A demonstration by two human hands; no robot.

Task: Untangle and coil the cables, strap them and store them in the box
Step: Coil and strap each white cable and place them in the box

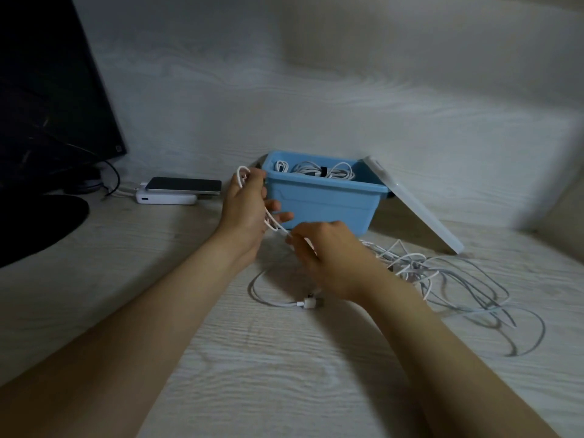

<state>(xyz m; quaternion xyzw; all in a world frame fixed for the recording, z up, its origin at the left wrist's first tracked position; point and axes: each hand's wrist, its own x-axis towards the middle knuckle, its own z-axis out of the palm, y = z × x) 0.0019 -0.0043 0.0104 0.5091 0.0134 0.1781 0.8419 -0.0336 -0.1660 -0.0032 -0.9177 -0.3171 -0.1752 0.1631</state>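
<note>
Forearms reach forward over the pale wood-grain table [284, 374]. White cable [268, 300] lies in a loose loop on it, its plug end just beside the right wrist. Right hand [328, 260] pinches this cable between thumb and fingertips. Left hand [245, 216], just beyond, grips several loops of it, fingers curled round them. Tangle of cables [442, 279] lies to the right. Blue box [322, 203] behind holds coiled cables [316, 172], one with a black strap. Lid [410, 207] leans on the box's right side. Farther left: phone [186, 186] on power bank [164, 199], dark monitor [47, 90].
</note>
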